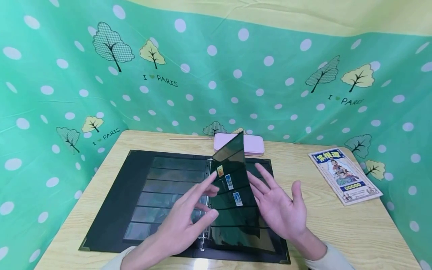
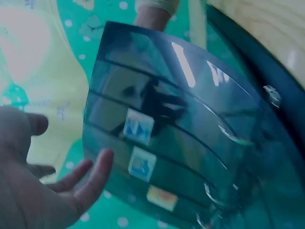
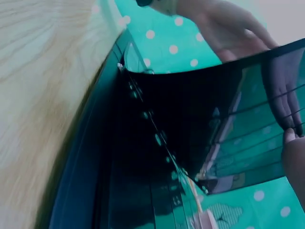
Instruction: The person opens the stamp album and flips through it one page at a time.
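Note:
A black ring-bound stamp album (image 1: 111,210) lies open on the table. One of its dark pocket pages (image 1: 233,221) stands raised and bent from the rings (image 1: 204,225). Three small stamps sit in its pockets: an orange one (image 1: 220,171) and two blue ones (image 1: 229,182) (image 1: 237,199). My left hand (image 1: 183,221) is in front of that page, its index fingertip near the orange stamp. Behind the page, my right hand (image 1: 281,210) turns its palm up, with its extended fingers against the sheet. In the right wrist view, fingertips of the right hand (image 3: 294,155) touch the sheet.
A pink case (image 1: 254,145) is at the table's back edge, partly behind the raised page, with a thin stick (image 1: 192,138) to its left. On the right lies an illustrated booklet (image 1: 345,175). A green dotted cloth (image 1: 216,75) hangs around the table.

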Action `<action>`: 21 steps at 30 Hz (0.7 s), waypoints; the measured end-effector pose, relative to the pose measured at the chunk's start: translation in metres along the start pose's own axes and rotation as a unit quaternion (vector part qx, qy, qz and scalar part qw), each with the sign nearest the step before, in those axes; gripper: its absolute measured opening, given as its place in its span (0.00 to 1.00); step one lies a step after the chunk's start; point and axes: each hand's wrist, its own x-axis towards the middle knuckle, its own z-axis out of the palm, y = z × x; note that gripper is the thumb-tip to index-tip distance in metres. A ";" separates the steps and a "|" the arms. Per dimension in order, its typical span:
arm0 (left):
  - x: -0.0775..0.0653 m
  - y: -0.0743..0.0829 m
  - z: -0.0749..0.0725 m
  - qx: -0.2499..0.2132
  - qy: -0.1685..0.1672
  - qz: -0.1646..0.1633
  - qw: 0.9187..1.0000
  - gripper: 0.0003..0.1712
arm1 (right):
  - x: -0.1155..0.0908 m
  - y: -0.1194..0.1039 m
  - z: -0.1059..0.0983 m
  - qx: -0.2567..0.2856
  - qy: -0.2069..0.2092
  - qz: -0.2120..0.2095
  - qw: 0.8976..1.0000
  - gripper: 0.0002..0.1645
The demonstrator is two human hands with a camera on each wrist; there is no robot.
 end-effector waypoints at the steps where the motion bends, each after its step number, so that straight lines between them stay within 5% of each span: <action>1: 0.003 0.003 0.001 -0.008 0.007 -0.002 1.000 0.47 | 0.003 0.003 0.002 0.003 -0.001 0.003 1.000 0.58; 9: 0.027 0.019 0.008 -0.012 0.083 -0.044 0.996 0.61 | 0.020 0.028 0.012 -0.016 -0.023 0.023 0.999 0.60; 21: 0.025 0.026 0.013 0.021 0.064 -0.094 0.993 0.71 | 0.025 0.045 0.020 -0.030 -0.003 0.064 0.997 0.63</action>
